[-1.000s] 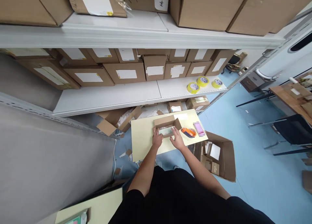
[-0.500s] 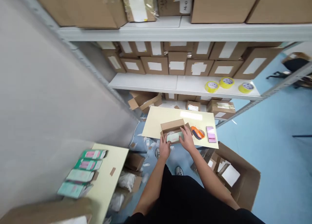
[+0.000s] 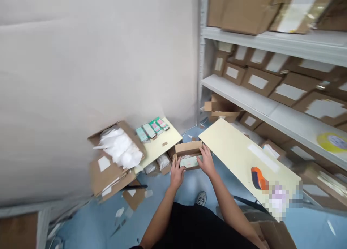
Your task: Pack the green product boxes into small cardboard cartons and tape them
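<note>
The scene is bright and evenly lit, with soft, neutral light that seems to fall from above. The wall point(image 3: 100, 68) glows pale grey, dimming toward its lower left. Soft shade gathers under the shelf point(image 3: 238, 90) and inside the carton point(image 3: 189, 149) between the hands point(image 3: 207, 164). A whitish bar across the tabletop point(image 3: 225, 142) looks like glare. Motion blur smears the right side most: the tape roll point(image 3: 333, 142) is fuzzy and the box labels point(image 3: 257, 81) are unreadable. The hands are clearer. Wide-angle stretch slants the shelf outward, and coarse mosaic hides a pinkish item point(image 3: 279, 196).
</note>
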The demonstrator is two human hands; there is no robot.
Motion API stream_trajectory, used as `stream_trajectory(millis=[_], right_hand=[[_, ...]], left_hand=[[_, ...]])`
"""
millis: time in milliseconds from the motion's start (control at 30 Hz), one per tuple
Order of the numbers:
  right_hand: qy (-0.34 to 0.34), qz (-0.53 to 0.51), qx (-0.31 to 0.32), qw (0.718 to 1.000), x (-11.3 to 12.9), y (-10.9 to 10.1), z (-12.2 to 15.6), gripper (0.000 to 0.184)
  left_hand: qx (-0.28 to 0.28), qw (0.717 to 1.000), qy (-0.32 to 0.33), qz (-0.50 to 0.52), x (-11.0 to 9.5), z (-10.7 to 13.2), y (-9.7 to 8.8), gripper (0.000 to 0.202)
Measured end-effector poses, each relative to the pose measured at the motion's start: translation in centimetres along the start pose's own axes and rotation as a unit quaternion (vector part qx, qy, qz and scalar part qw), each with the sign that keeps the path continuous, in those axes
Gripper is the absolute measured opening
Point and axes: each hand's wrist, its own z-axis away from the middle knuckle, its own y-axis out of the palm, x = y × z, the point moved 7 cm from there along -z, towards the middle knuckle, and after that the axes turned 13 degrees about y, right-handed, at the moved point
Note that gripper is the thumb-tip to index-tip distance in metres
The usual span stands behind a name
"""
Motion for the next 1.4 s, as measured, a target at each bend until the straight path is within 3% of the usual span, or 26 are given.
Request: stream_trajectory(millis=[267, 467, 667, 833, 933, 1067, 1167, 1267, 1400], right_hand=[[-0.155, 0.015, 0.076, 0.985, 13.2, 11.9, 2.4, 0.043], [-0.194, 0.022, 0.164, 0.967, 22.2, 22.2, 4.9, 0.050], [-0.192, 0.137, 0.244, 0.941, 28.4, 33.0, 3.7, 0.065], [-0.207, 0.309, 0.293, 0.881, 31.2, 41.0, 2.4, 0.087], [-0.201, 0.369, 0.292, 0.859, 31.7, 43.6, 1.5, 0.087], [-0.219, 0.400, 0.277, 0.846, 32.2, 45.3, 0.5, 0.054], [-0.241, 0.407, 0.275, 0.837, 32.5, 46.0, -0.1, 0.033], [-0.256, 0.400, 0.282, 0.834, 32.8, 46.2, -0.6, 0.029], [-0.258, 0.362, 0.280, 0.851, 33.3, 45.6, -1.2, 0.028]], left_hand=[[-0.090, 0.992, -0.090, -0.016, 9.5, 11.4, -5.6, 0.015], [-0.103, 0.984, -0.146, 0.017, 16.3, 20.4, -7.7, 0.016], [-0.079, 0.979, -0.174, 0.066, 21.0, 28.1, -8.5, 0.019], [-0.048, 0.977, -0.191, 0.077, 24.5, 31.3, -9.8, 0.020], [-0.052, 0.976, -0.195, 0.078, 26.0, 31.7, -10.7, 0.021], [-0.057, 0.975, -0.195, 0.087, 27.2, 31.4, -11.6, 0.021], [-0.058, 0.974, -0.196, 0.094, 27.7, 31.1, -11.8, 0.021], [-0.061, 0.974, -0.193, 0.101, 27.9, 30.8, -11.8, 0.020], [-0.065, 0.973, -0.192, 0.107, 27.9, 30.6, -11.4, 0.020]])
